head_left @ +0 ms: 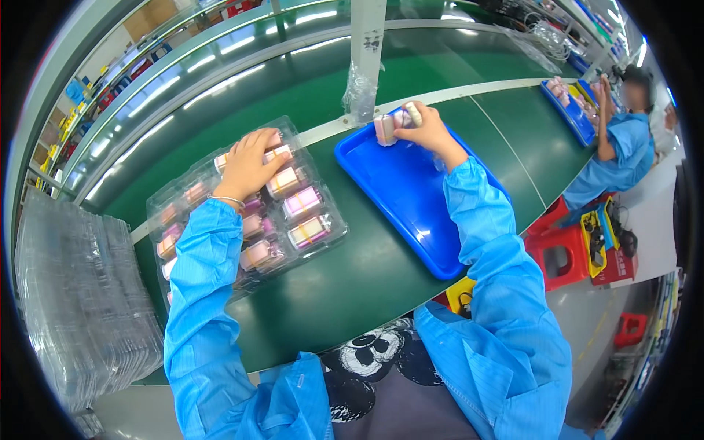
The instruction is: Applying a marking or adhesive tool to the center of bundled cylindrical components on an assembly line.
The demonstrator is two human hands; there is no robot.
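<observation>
My left hand (253,165) reaches over a clear plastic blister tray (334,229) on the green table, its thumb and fingers closed around a small pink-and-white block (277,152) near the tray's far edge. Several similar blocks (302,202), some with a yellowish band, fill pockets of this tray; my hand and sleeve cover part of them. To the right, my right hand (431,136) grips a short row of pink-and-white blocks (385,130) above the far end of a blue tray (411,198). No blocks show on the visible blue bottom.
A tall stack of clear plastic trays (84,293) stands at the left. A metal post (367,59) rises behind the blue tray. At the far right another person (616,150) handles similar pieces by a blue tray (568,114). A red stool (561,257) stands right of the table.
</observation>
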